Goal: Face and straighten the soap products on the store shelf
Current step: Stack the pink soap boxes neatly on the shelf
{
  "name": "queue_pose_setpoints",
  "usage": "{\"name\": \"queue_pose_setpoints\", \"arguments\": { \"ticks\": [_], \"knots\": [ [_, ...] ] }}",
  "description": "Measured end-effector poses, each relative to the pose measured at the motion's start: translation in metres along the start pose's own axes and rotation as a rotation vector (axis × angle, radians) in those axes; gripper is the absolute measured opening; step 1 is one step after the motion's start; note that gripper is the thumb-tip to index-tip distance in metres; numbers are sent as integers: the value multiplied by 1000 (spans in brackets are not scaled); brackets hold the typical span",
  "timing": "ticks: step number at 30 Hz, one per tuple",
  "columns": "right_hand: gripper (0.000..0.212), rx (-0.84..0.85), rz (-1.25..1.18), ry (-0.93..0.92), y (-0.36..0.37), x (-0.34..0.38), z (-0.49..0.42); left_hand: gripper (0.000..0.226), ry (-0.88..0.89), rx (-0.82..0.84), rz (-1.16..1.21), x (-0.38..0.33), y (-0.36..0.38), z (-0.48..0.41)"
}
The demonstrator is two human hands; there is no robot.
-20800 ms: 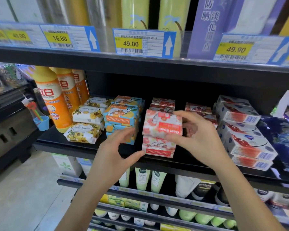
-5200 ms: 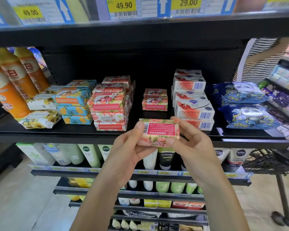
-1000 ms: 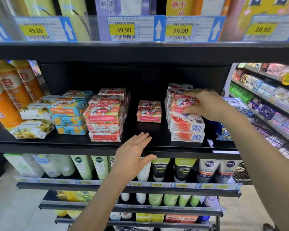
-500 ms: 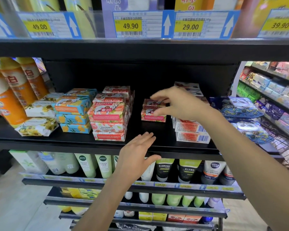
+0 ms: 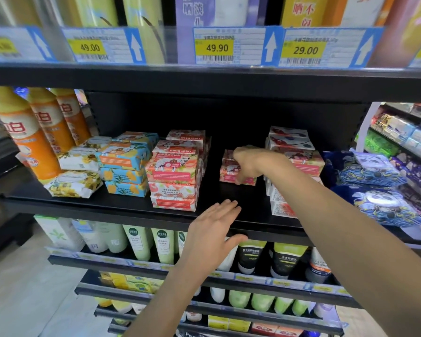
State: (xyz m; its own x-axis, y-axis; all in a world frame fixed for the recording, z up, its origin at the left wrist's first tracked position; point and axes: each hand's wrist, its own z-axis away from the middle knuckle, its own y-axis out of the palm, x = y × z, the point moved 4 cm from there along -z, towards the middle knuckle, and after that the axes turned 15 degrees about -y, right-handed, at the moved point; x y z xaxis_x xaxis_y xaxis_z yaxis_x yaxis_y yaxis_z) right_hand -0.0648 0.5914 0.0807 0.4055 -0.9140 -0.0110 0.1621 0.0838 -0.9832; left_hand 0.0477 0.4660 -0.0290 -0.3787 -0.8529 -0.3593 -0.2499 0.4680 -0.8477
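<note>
Risk: my right hand (image 5: 247, 164) curls over the 2-high pink soap stack (image 5: 229, 176), set back on the shelf (image 5: 131, 207) between the Goat Soap pile (image 5: 175, 171) and white boxes (image 5: 282, 209); a jerky pull could shed the top bar. Left hand (image 5: 214, 229) flat, empty, near the shelf lip. Long axis runs shelfwise, labels facing me.

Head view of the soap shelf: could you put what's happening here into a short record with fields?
Place: black store shelf
Right hand: grips the small pink soap stack, set back from the front edge
Left hand: open, fingers straight, at the shelf's front edge; contact unclear
Left neighbour: taller Goat Soap stack
Right neighbour: white-and-red soap boxes
</note>
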Motion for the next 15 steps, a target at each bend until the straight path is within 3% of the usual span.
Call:
{"name": "queue_pose_setpoints", "arguments": {
  "ticks": [12,15],
  "knots": [
    [85,-55,-96,38,1,1,8,67,52,-97,-10,0,1,0],
    [71,-64,-81,9,-5,7,14,68,66,-110,-6,-1,1,0]
  ]
}}
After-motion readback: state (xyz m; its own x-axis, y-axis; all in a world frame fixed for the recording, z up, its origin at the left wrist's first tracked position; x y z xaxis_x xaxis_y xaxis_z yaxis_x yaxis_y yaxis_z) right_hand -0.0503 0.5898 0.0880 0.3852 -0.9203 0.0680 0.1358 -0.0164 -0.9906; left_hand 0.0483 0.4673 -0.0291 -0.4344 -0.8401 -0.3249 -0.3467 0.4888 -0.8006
